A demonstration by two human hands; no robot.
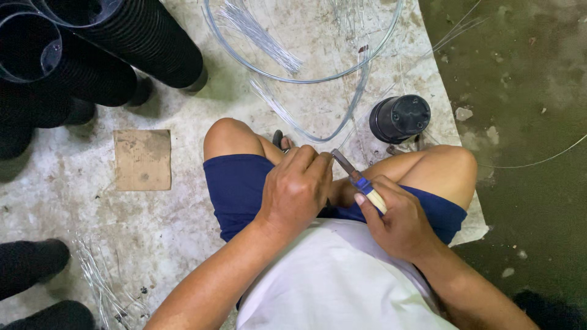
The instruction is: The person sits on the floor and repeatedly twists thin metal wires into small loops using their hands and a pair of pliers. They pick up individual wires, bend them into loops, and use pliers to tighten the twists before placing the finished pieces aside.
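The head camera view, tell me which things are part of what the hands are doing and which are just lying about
In hand:
left hand closed around something hidden
right hand gripping a tool
wire loop running toward the hands

Lying about:
black pot stacks
single black pot
cardboard piece
cut wire bundle

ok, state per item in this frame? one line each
left hand: closed, fingers curled at the tool's tip
right hand: closed on the tool's handle
hand tool: held, metal tip pointing away from the body
wire coil: lying loose on the floor
single black pot: on its side
stacked black pots: nested, lying down
cardboard piece: flat on the floor
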